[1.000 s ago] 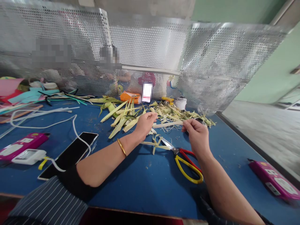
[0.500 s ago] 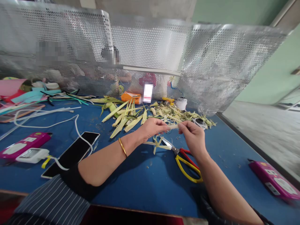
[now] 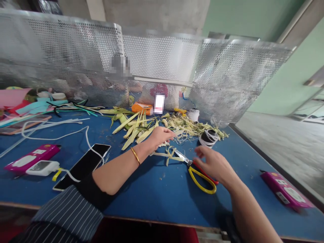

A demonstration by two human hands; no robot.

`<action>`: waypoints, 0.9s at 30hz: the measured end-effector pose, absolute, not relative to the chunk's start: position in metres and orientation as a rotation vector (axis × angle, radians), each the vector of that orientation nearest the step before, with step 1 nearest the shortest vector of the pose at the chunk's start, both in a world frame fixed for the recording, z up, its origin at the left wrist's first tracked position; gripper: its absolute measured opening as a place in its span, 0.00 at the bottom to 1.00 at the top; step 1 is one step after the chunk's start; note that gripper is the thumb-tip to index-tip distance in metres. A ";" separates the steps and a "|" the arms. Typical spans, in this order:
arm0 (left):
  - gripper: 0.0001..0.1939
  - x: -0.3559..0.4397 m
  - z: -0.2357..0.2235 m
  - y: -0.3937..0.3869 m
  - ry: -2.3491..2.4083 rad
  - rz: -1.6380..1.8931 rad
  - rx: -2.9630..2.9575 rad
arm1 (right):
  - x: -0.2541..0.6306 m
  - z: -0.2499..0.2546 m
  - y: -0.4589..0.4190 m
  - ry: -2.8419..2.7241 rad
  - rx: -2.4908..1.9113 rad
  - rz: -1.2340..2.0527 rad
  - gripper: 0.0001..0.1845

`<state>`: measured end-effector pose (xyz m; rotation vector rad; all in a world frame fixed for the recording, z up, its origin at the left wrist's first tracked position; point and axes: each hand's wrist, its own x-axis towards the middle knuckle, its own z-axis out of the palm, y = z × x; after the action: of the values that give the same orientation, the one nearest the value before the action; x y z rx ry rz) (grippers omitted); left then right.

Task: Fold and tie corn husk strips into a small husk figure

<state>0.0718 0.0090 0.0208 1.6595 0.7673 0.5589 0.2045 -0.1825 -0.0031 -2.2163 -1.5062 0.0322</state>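
My left hand [image 3: 162, 135] pinches a pale corn husk strip [image 3: 179, 132] between thumb and fingertips, above the table's middle. My right hand [image 3: 214, 165] hovers over the handles of the scissors [image 3: 201, 180], its thumb and fingers apart and holding nothing I can see; it is slightly blurred. The scissors have one yellow and one red handle, the red one partly covered by that hand. Their blades lie by a small knotted husk piece [image 3: 171, 155] under my left hand. Behind my right hand stands a dark spool wound with white thread [image 3: 209, 137].
Long husk leaves [image 3: 133, 135] and a heap of husk scraps [image 3: 197, 126] lie at the back. A phone [image 3: 83, 165], a white cable and a purple power strip [image 3: 32, 157] are on the left. Another purple power strip [image 3: 286, 189] sits right. A perforated metal screen [image 3: 162, 54] closes the back.
My right hand has let go of the husk strip and moved down and right to the scissors' handles. My left hand keeps the strip. The view has shifted slightly, showing the thread spool.
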 end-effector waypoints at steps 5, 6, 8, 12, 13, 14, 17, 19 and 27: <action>0.07 0.074 0.015 0.016 0.806 0.603 1.588 | 0.186 -0.020 -0.216 -1.735 -2.524 0.002 0.25; 0.07 0.075 0.013 0.017 0.814 0.604 1.573 | 0.185 -0.022 -0.216 -1.749 -2.544 -0.007 0.29; 0.07 0.075 0.011 0.018 0.823 0.596 1.545 | 0.185 -0.023 -0.212 -1.777 -2.577 0.006 0.33; 0.07 0.074 0.009 0.019 0.828 0.585 1.516 | 0.198 -0.025 -0.200 -1.751 -2.608 0.113 0.36; 0.07 0.074 0.009 0.019 0.830 0.586 1.513 | 0.203 -0.026 -0.198 -1.723 -2.578 0.150 0.37; 0.07 0.074 0.009 0.019 0.830 0.588 1.512 | 0.208 -0.026 -0.197 -1.686 -2.525 0.189 0.38; 0.07 0.074 0.008 0.018 0.819 0.586 1.507 | 0.221 -0.027 -0.195 -1.477 -2.254 0.333 0.36; 0.07 0.074 0.007 0.018 0.814 0.594 1.501 | 0.226 -0.024 -0.194 -1.286 -2.025 0.465 0.34; 0.09 0.079 -0.003 0.020 0.804 0.665 1.455 | 0.209 -0.010 -0.183 -1.094 -1.768 0.648 0.35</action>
<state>0.0793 0.0200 -0.0027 1.4549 0.8039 0.6652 0.2095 -0.1835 -0.0105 -1.7682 -1.0936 0.6480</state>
